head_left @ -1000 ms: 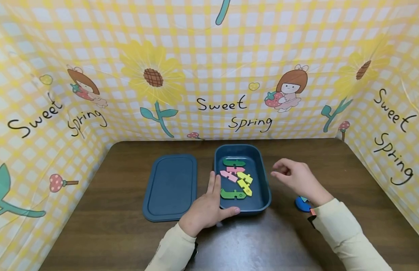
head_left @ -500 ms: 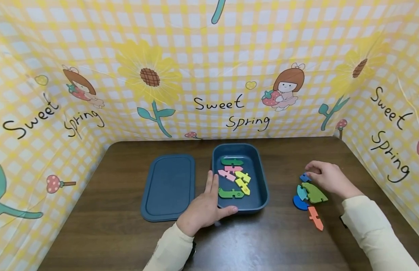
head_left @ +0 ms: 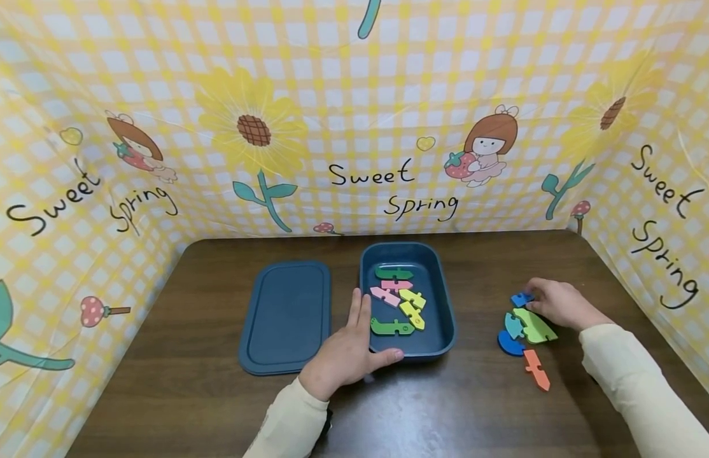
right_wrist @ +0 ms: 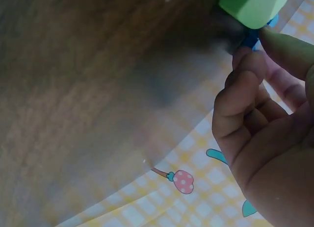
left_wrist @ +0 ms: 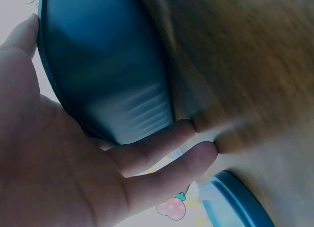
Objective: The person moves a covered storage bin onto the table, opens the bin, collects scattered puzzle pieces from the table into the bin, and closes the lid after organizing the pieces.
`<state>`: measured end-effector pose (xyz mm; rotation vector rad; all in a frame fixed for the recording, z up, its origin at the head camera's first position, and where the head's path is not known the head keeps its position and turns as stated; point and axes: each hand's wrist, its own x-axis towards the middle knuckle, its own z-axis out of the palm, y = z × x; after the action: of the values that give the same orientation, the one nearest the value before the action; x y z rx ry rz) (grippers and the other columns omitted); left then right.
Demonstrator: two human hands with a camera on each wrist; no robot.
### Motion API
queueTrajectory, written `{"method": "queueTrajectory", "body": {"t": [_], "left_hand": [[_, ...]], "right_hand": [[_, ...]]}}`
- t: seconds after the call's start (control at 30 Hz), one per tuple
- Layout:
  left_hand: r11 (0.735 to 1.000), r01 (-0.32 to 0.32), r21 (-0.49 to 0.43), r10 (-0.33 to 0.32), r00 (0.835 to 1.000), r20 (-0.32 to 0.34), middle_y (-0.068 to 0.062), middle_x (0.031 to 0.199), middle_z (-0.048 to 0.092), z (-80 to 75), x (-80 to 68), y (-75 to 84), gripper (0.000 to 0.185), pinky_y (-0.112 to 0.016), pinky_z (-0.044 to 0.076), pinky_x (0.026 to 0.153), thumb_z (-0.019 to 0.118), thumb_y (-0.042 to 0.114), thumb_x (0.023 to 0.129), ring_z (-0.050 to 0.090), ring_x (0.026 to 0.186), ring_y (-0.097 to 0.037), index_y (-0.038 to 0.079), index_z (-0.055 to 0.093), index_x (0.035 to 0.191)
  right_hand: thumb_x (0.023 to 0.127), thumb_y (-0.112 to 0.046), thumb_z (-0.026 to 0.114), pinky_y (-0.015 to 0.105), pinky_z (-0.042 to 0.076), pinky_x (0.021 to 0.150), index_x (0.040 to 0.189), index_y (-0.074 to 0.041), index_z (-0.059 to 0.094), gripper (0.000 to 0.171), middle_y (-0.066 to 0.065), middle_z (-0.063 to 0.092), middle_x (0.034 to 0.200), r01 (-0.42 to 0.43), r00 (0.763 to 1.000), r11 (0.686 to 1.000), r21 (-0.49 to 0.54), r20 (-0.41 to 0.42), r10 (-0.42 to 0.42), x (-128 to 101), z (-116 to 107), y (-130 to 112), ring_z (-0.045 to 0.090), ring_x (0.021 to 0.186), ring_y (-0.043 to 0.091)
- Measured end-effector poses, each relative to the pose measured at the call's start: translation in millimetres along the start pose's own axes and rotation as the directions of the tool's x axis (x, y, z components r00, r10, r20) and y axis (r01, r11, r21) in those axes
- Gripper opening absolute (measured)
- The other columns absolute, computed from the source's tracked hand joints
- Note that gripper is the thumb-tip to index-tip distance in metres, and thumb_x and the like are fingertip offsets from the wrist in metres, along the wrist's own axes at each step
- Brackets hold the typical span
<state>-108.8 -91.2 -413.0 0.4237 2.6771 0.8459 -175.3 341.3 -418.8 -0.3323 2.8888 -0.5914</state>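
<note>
My left hand (head_left: 344, 357) rests with straight fingers along the left side of a dark blue box (head_left: 449, 318), its thumb at the near rim. In the left wrist view, two fingertips (left_wrist: 202, 151) extend past the box wall. Inside the box lie green, pink and yellow puzzle pieces (head_left: 412, 314). Over on the right, my right hand (head_left: 562, 305) pinches a small blue puzzle piece (head_left: 519, 299) between thumb and fingers. The right wrist view shows only a sliver of that piece, close to a light green piece (right_wrist: 255, 6).
Near the right hand lie a green piece (head_left: 536, 326), a teal piece (head_left: 513, 325), a rounded blue piece (head_left: 510, 344) and an orange piece (head_left: 538, 370). The flat blue lid (head_left: 288, 318) lies left of the box. A checked cloth (head_left: 354, 127) rises behind the table (head_left: 160, 356).
From beside the box, my right hand has moved right to the loose pieces and taken hold of the small blue puzzle piece. My left hand stays at the box.
</note>
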Motion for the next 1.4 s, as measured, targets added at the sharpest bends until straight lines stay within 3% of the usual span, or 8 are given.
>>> {"method": "queueTrajectory", "body": {"t": [0.23,0.5,0.83,1.03,1.2,1.4], "left_hand": [[1.000,0.004,-0.001,-0.004,1.000,-0.001,-0.006,0.168,-0.016,-0.6,-0.9,1.2,0.117,-0.044,0.053,0.074,0.067,0.068,0.086,0.063,0.107,-0.040,0.011,0.000,0.163],[1.000,0.003,0.009,-0.003,1.000,-0.005,-0.007,0.168,-0.015,-0.6,-0.8,1.2,0.117,-0.042,0.052,0.071,0.067,0.068,0.086,0.063,0.106,-0.040,0.011,0.000,0.163],[1.000,-0.002,0.008,0.002,1.000,-0.004,-0.008,0.168,-0.015,-2.1,-3.0,3.2,0.116,-0.039,0.050,0.065,0.067,0.066,0.087,0.065,0.096,-0.036,0.009,0.002,0.163],[1.000,0.000,0.012,0.000,1.000,-0.004,-0.007,0.168,-0.015,-2.4,-3.2,4.2,0.115,-0.041,0.051,0.068,0.067,0.066,0.087,0.064,0.101,-0.038,0.009,0.002,0.163],[1.000,0.000,0.008,0.000,1.000,-0.004,-0.007,0.168,-0.015,-2.4,-3.5,4.3,0.115,-0.042,0.052,0.069,0.067,0.066,0.087,0.064,0.101,-0.039,0.009,0.002,0.163],[1.000,-0.002,0.006,0.002,1.000,-0.006,-0.006,0.168,-0.016,-1.8,-2.9,3.2,0.115,-0.045,0.053,0.075,0.066,0.067,0.087,0.063,0.107,-0.042,0.010,0.002,0.163]], "right_hand": [[0.095,-0.020,0.071,0.043,0.047,0.067,0.097,0.001,0.062,0.023,0.010,0.063,0.087,-0.064,0.997,0.998,-0.004,-0.031,0.064,-3.3,-1.1,0.4,0.056,0.075,0.025],[0.094,-0.014,0.071,0.049,0.048,0.071,0.120,0.006,0.060,0.034,0.020,0.065,0.098,-0.058,0.998,0.998,0.003,0.012,0.058,-4.4,-0.3,8.4,0.058,0.081,0.030],[0.095,-0.012,0.069,0.044,0.048,0.068,0.111,0.004,0.064,0.024,0.013,0.063,0.091,-0.059,0.998,0.998,0.007,0.031,0.058,-4.6,0.1,6.7,0.056,0.077,0.026],[0.095,-0.018,0.069,0.041,0.047,0.065,0.110,0.000,0.065,0.024,0.008,0.064,0.088,-0.049,0.999,0.999,0.017,0.014,0.049,-9.1,0.7,4.3,0.056,0.075,0.023],[0.096,-0.024,0.069,0.040,0.047,0.064,0.115,-0.001,0.065,0.030,0.008,0.066,0.089,-0.032,0.999,0.999,0.016,-0.032,0.032,-12.8,1.3,-1.8,0.058,0.076,0.023],[0.096,-0.020,0.068,0.032,0.040,0.056,0.115,-0.003,0.066,0.025,-0.001,0.056,0.075,0.043,0.995,0.998,0.035,-0.094,-0.039,-17.9,2.5,-24.2,0.050,0.064,0.017]]}}
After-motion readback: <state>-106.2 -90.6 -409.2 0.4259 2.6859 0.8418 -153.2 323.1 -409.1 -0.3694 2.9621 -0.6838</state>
